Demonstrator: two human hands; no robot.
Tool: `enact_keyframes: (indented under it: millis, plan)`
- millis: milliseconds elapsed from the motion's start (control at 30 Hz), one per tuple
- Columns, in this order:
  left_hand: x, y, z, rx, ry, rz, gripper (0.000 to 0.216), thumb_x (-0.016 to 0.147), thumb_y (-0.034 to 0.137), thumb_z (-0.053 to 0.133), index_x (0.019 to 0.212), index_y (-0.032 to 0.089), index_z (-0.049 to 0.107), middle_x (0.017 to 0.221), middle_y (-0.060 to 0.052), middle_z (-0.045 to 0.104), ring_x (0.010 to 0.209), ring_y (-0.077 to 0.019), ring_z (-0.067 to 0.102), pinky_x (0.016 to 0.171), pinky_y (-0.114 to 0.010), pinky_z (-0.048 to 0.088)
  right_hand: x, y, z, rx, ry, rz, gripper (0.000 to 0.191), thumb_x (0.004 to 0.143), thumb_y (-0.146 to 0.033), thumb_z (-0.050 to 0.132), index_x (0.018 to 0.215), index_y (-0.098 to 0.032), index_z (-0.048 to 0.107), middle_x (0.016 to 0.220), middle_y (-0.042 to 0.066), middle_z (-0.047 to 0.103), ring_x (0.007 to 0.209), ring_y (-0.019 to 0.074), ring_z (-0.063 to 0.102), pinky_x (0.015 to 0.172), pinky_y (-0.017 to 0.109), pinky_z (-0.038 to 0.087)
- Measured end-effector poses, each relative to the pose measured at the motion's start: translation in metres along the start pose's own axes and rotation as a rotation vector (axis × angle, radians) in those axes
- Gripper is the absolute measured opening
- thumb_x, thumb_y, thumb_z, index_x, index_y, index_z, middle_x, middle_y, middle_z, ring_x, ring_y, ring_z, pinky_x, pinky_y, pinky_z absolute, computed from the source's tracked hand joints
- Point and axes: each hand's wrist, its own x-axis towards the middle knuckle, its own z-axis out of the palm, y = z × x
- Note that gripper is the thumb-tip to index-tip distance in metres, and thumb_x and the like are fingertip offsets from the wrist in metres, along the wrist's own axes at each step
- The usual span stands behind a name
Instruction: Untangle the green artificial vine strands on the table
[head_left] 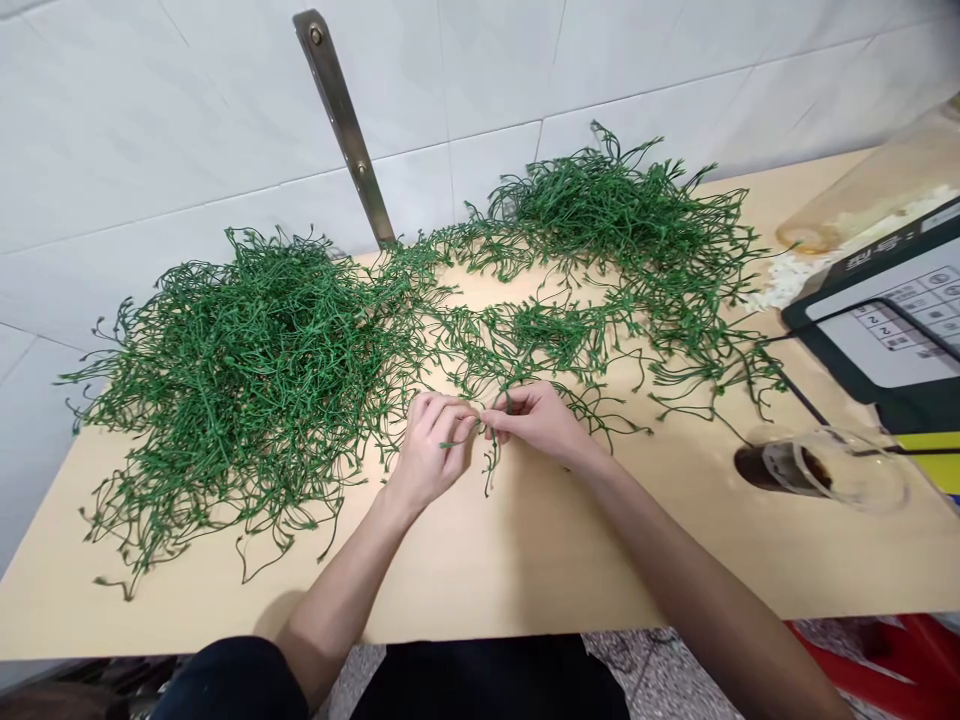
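Note:
My left hand (433,445) and my right hand (534,418) meet over the middle of a light wooden table (525,560). Both pinch a thin green plastic sprig (489,455) between their fingertips; its ends dangle below the fingers. A big heap of the same green sprigs (247,370) lies to the left. A looser spread of green sprigs (622,230) lies at the back right and trails toward my right hand.
A brass bracket (345,120) runs up the white tiled wall. At the right stand a clear plastic cup with dark drink and a straw (817,468), a black device with a keypad (892,320), and a clear bottle lying down (862,200). Something red (885,660) sits under the table.

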Motion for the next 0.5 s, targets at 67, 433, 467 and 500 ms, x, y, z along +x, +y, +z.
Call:
enact_keyframes:
  millis: [67,433,467,500]
  plan:
    - [-0.001,-0.0004,0.0003,-0.029,0.027,-0.007,0.012,0.092,0.014,0.054,0.1,0.018,0.061,0.097,-0.009,0.068,0.093,-0.0203,0.055,0.085,-0.038,0.048,0.0002,0.0003,-0.0001,0.011,0.019,-0.002,0.033,0.063,-0.042,0.084,0.054,-0.015,0.067,0.051,0.001,0.064,0.048,0.0105,0.054,0.051,0.024,0.044]
    - [0.0004,0.0001,-0.0041,-0.061,0.1,0.226,0.023,0.081,0.014,0.062,0.101,0.022,0.068,0.113,-0.01,0.071,0.108,-0.026,0.06,0.089,-0.045,0.05,0.0017,-0.0016,-0.001,0.087,0.103,0.034,0.037,0.057,-0.044,0.086,0.051,-0.016,0.063,0.047,0.0,0.061,0.047,0.0099,0.052,0.05,0.024,0.043]
    - [0.0004,-0.0006,-0.0034,-0.054,0.101,0.223,0.029,0.082,0.013,0.062,0.108,0.022,0.068,0.111,-0.009,0.071,0.106,-0.0251,0.06,0.089,-0.044,0.05,0.0018,-0.0013,-0.0012,0.086,0.097,0.034,0.037,0.058,-0.044,0.086,0.052,-0.016,0.063,0.047,-0.001,0.06,0.047,0.0098,0.052,0.051,0.024,0.043]
    - [0.0003,-0.0015,-0.0025,-0.044,0.106,0.215,0.032,0.083,0.012,0.061,0.113,0.023,0.066,0.109,-0.009,0.072,0.104,-0.0242,0.06,0.088,-0.043,0.051,0.0018,-0.0012,-0.0013,0.084,0.087,0.036,0.037,0.059,-0.044,0.085,0.052,-0.016,0.064,0.047,0.0,0.061,0.047,0.0098,0.052,0.051,0.024,0.043]
